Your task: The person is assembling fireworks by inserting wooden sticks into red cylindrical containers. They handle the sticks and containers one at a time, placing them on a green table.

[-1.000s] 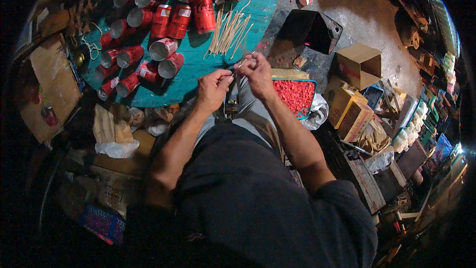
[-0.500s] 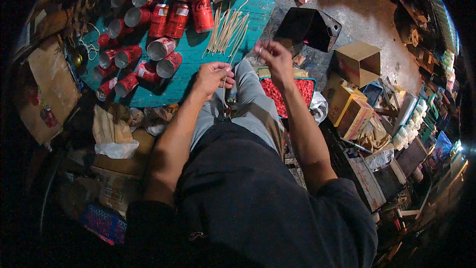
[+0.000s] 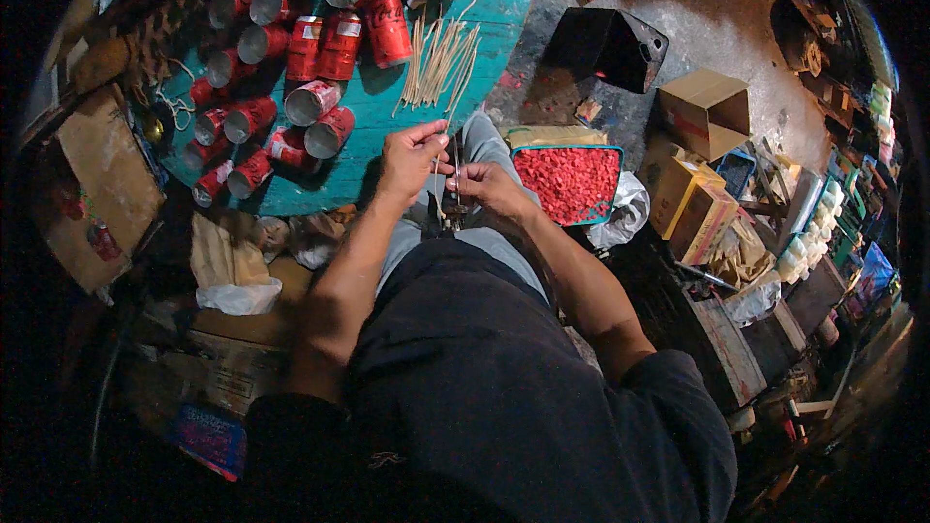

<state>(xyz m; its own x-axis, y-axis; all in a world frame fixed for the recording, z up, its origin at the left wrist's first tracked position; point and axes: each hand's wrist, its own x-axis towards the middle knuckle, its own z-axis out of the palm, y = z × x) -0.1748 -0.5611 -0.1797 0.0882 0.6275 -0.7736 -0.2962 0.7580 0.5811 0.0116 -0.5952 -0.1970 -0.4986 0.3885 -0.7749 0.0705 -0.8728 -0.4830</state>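
Over my lap, my left hand [image 3: 411,163] pinches a pale cotton-like cord [image 3: 439,196], whose lower end hangs below the fingers. My right hand [image 3: 494,188] is close beside it, fingers closed around a thin strand [image 3: 456,147] that runs up past the left fingertips. Whether the strand is wire or thread, I cannot make out. Just beyond my hands, a row of similar pale cords [image 3: 441,63] lies on the turquoise tabletop [image 3: 383,97]. Several red drink cans with cut-open tops, such as this can [image 3: 329,132], crowd the table's left part.
Right of my knees is a teal-rimmed tray [image 3: 621,169] of small red pieces [image 3: 567,184]. Beyond it are a black container [image 3: 605,48], an open cardboard box [image 3: 702,114] and a yellow carton [image 3: 686,199]. A cardboard sheet [image 3: 108,184] leans at the left.
My right hand has come down and left from beyond the tray's near side to beside my left hand, uncovering the red pieces. My left hand stays in place, still pinching the cord.
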